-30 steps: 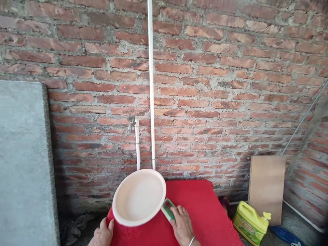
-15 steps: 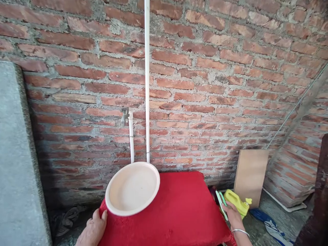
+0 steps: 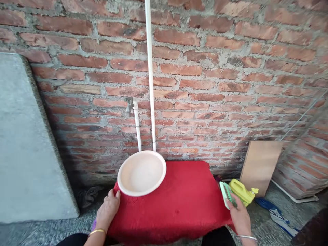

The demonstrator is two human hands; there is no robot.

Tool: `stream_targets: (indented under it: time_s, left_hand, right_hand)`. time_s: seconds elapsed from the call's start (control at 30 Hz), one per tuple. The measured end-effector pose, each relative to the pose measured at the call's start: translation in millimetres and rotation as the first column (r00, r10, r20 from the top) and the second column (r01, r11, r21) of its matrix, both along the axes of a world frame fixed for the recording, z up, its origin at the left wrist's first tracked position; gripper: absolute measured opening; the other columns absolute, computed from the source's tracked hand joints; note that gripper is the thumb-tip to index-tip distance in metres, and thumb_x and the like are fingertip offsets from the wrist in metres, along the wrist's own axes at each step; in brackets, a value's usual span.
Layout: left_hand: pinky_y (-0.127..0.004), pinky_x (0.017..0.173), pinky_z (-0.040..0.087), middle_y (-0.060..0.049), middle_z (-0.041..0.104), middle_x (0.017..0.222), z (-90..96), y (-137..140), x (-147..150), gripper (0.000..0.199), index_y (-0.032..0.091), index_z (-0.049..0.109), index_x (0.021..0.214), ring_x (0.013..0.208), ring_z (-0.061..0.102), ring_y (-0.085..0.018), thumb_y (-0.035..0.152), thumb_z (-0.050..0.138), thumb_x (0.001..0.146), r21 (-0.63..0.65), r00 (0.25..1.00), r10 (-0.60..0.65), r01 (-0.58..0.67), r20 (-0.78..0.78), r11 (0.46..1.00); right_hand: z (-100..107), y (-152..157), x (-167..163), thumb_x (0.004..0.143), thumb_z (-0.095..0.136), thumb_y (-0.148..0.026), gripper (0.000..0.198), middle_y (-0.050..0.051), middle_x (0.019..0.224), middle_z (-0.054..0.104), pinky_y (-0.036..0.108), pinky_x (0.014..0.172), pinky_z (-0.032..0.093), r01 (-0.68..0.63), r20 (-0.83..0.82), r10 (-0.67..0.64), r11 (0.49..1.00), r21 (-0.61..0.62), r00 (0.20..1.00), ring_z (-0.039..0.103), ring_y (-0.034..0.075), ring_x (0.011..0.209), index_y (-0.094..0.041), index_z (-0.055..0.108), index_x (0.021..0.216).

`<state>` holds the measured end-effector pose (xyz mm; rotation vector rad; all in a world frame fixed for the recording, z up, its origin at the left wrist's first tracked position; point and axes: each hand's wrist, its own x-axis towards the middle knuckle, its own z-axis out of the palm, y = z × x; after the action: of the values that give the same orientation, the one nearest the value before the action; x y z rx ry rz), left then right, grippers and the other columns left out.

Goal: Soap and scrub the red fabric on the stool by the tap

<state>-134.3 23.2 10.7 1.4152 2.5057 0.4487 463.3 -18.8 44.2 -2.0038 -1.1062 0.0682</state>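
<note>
A light green scrubbing brush (image 3: 226, 195) with darker bristles is held in my right hand (image 3: 240, 214), just off the right edge of the red cloth (image 3: 176, 194). My left hand (image 3: 109, 206) grips the left edge of the same cloth; some of its fingertips are hidden there. The cloth is draped over a low table-like surface and hangs over its front. On its back left part rests a cream-coloured round basin (image 3: 142, 173), close to my left fingers. Its inside looks pale, with nothing distinct lying in it.
Behind the basin, a grey tap (image 3: 130, 103) sits on a white pipe before a brick wall (image 3: 194, 70). A grey slab (image 3: 28, 143) leans at left. To the right are a yellow jug (image 3: 242, 192), a wooden board (image 3: 261, 167) and a pair of flip-flops (image 3: 282, 220).
My right hand has turned the brush so its bristled side shows more. The view has tilted downward, bringing my legs and the cloth's front edge into sight. The basin rests on the cloth as before.
</note>
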Motion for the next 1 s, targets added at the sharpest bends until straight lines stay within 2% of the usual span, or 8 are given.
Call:
stream_targets:
  time_s: [0.1,0.2,0.33,0.43,0.57,0.73,0.87,1.0]
  left_hand:
    - [-0.045,0.083,0.051,-0.023,0.068,0.106,3.5,-1.9,3.1,0.051,0.013,0.046,0.127,0.092,0.071,-0.032,0.048,0.024,0.098,-0.014,1.0,0.011,-0.011,-0.022,1.0]
    - [-0.043,0.081,0.051,-0.023,0.068,0.106,5.2,-4.0,5.2,0.049,0.012,0.045,0.128,0.093,0.071,-0.031,0.046,0.026,0.098,-0.005,0.999,0.016,-0.017,-0.041,1.0]
    - [-0.042,0.081,0.051,-0.024,0.068,0.108,9.9,-5.9,8.3,0.05,0.011,0.044,0.131,0.094,0.071,-0.031,0.045,0.029,0.098,0.005,0.998,0.016,-0.016,-0.064,1.0]
    - [-0.042,0.082,0.05,-0.024,0.068,0.109,12.2,-5.7,10.2,0.051,0.01,0.042,0.134,0.094,0.071,-0.032,0.044,0.028,0.098,-0.003,0.998,0.024,-0.024,-0.063,1.0]
    - [-0.044,0.084,0.049,-0.023,0.067,0.111,12.0,-4.3,12.0,0.053,0.011,0.042,0.135,0.092,0.071,-0.032,0.047,0.025,0.099,-0.013,0.998,0.04,-0.041,-0.037,0.999]
    - [-0.045,0.086,0.048,-0.024,0.066,0.111,13.2,-4.4,12.4,0.054,0.01,0.04,0.136,0.095,0.07,-0.033,0.045,0.023,0.099,-0.003,0.999,0.035,-0.035,-0.019,0.999]
    - [-0.044,0.085,0.049,-0.024,0.068,0.108,16.1,-6.5,11.9,0.052,0.01,0.043,0.133,0.094,0.071,-0.033,0.045,0.023,0.099,-0.001,0.999,0.027,-0.027,-0.024,1.0]
    - [-0.043,0.083,0.05,-0.024,0.068,0.106,18.4,-8.8,11.8,0.05,0.009,0.044,0.131,0.093,0.071,-0.032,0.043,0.027,0.098,0.011,0.998,0.003,-0.003,-0.059,1.0]
  right_hand:
    - [-6.2,-15.9,-79.1,0.083,0.045,-0.061,0.054,0.009,0.111,0.07,0.042,0.092,0.051,-0.303,0.061,0.301,0.953,0.024,0.952,0.064,0.026,0.103,-0.025,0.065,0.116]
    - [-19.4,-35.4,-171.3,0.092,0.046,-0.047,0.037,0.005,0.113,0.069,0.038,0.091,0.051,-0.636,0.246,0.626,0.77,-0.048,0.74,0.064,0.023,0.104,-0.034,0.064,0.121]
    - [-40.8,-44.7,-240.9,0.088,0.054,-0.033,0.041,0.003,0.121,0.068,0.039,0.095,0.049,-0.765,0.482,0.731,0.62,-0.174,0.483,0.065,0.025,0.104,-0.039,0.06,0.128]
    - [-46.6,-37.6,-221.4,0.091,0.049,-0.033,0.04,0.004,0.119,0.068,0.04,0.091,0.05,-0.697,0.533,0.664,0.695,-0.18,0.525,0.066,0.024,0.099,-0.038,0.059,0.129]
    - [-33.8,-28.8,-121.1,0.094,0.037,-0.048,0.043,0.009,0.096,0.069,0.043,0.079,0.052,-0.436,0.535,0.435,0.89,-0.133,0.725,0.066,0.027,0.086,-0.028,0.066,0.118]
    - [-6.6,-39.8,-17.9,0.09,0.019,-0.06,0.06,0.011,0.078,0.064,0.05,0.067,0.049,-0.155,0.591,0.165,0.986,-0.068,0.789,0.064,0.033,0.071,-0.029,0.068,0.108]
    - [-9.2,-51.3,-56.7,0.093,0.028,-0.059,0.053,0.011,0.088,0.067,0.048,0.073,0.052,-0.288,0.537,0.263,0.957,-0.04,0.802,0.065,0.032,0.078,-0.028,0.067,0.11]
    - [-37.5,-53.7,-155.7,0.094,0.045,-0.048,0.035,0.005,0.103,0.069,0.036,0.077,0.055,-0.605,0.516,0.56,0.79,-0.099,0.648,0.068,0.023,0.085,-0.035,0.063,0.121]
